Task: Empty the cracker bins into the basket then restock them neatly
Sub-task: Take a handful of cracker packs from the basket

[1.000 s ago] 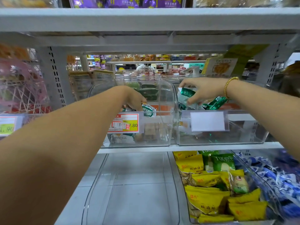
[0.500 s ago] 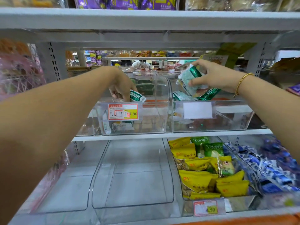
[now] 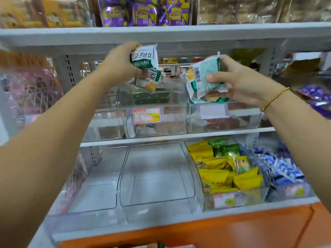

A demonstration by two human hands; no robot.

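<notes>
Left hand: raised above the middle shelf, fingers curled round two cracker packets, white and green, one above the other, the lower one tilted. Both packets are held in the air above the left bin and apart from it.

Right hand: raised at like height, thumb and fingers clamped on a bundle of packets with a barcode side facing the camera. The bundle hangs over the rear of the right bin. The exact count in the bundle cannot be told. A gold bracelet sits on that wrist.

Left bin: clear plastic, with dark green packets stacked at its rear, one packet low at the front, and a red and yellow price tag on the front wall. Right bin: just beside it, with a blank label on the front.

Lower shelf: a clear bin at centre; to its right yellow packets, then blue and white packets. Top shelf: purple packs. An orange surface runs along the bottom of the view; whether it is the basket cannot be told.
</notes>
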